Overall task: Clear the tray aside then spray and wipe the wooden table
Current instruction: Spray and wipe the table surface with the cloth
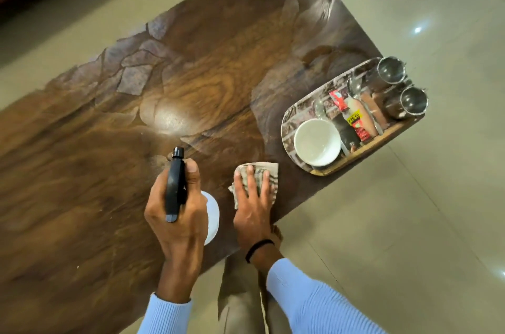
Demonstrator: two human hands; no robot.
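The wooden table (109,142) runs diagonally across the head view. My left hand (177,208) grips a spray bottle (175,183) with a black trigger head and a white body, nozzle pointing away over the tabletop. Flat on the table near its right edge lies a checked cloth (269,171), and my right hand (252,202) presses on it with straight, spread fingers. The tray (289,117) sits at the table's right corner, past the cloth.
The tray holds a white bowl (317,142), two steel cups (390,69), glasses and several sachets. Its far end overhangs the table corner. Glossy beige floor tiles (410,224) surround the table. My legs stand at the near edge.
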